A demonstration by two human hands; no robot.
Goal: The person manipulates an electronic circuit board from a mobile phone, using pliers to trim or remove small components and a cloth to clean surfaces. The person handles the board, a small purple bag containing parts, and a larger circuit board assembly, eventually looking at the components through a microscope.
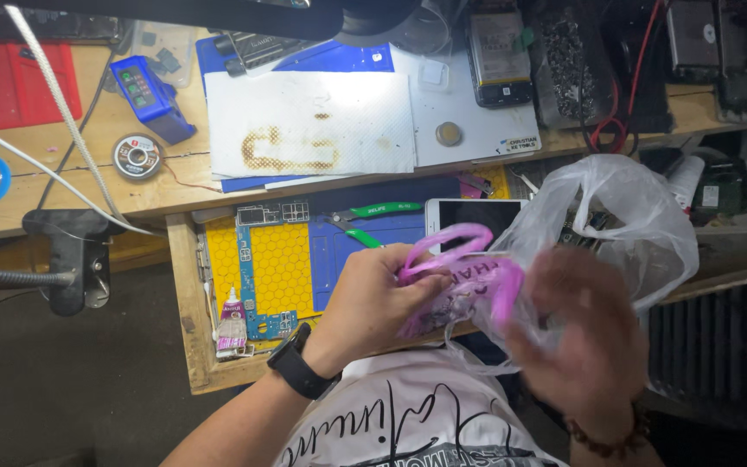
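Note:
My left hand [372,301], with a black watch on the wrist, grips a pink plastic bag [467,275] by its handles over my lap. My right hand [583,335] is blurred and sits just right of the pink bag, touching a clear thin plastic bag [624,216] that billows up behind it. The pink bag looks partly tucked into the clear one. What lies inside either bag is hidden.
An open wooden drawer [185,294] holds a yellow and blue work mat [283,264], green-handled pliers [373,212], a small glue tube [232,324] and a white phone [469,216]. On the bench above lie a scorched white pad [304,125], a solder spool [137,156] and a blue tester [153,97].

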